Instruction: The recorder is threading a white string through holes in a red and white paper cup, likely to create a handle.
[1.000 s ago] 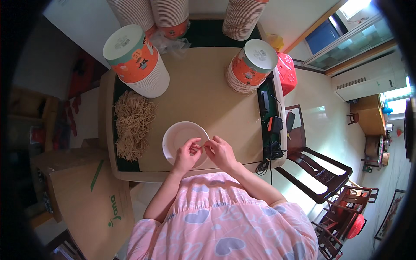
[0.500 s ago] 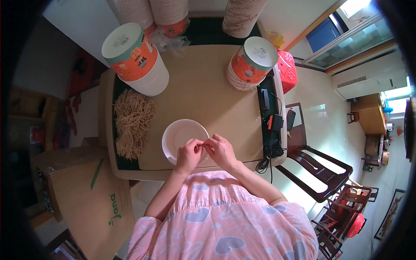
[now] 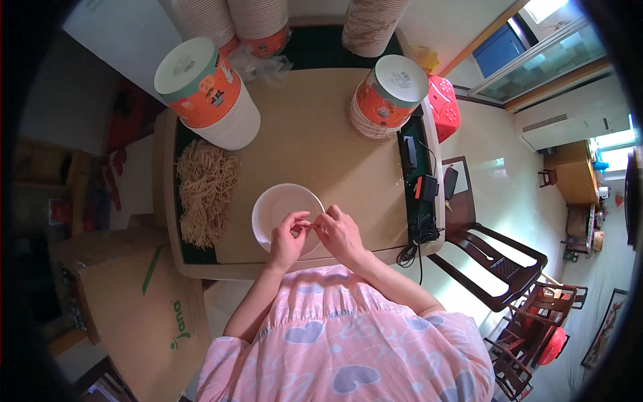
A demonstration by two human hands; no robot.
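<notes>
A white paper bucket point(image 3: 278, 205) stands upright, mouth up, at the table's near edge in front of me. Over its near right rim my left hand point(image 3: 289, 240) and my right hand point(image 3: 340, 234) almost meet at the fingertips. Both are closed in a pinch; whatever lies between the fingers is too small to make out. The left hand's index finger lifts a little away from the thumb. To the left lies a heap of tan paper-like cords point(image 3: 206, 191).
Inverted stacks of orange-and-white paper buckets stand at the back left point(image 3: 218, 100) and back right point(image 3: 390, 100). A power strip point(image 3: 408, 154) and black cables point(image 3: 422, 231) run along the right edge. A cardboard box point(image 3: 144, 315) stands at left, a dark wooden chair point(image 3: 495, 268) at right.
My left hand's fingers have loosened and lifted slightly, its index finger now stretched over the bucket. My right hand stays nearly in place, still pinching. The bucket has barely shifted.
</notes>
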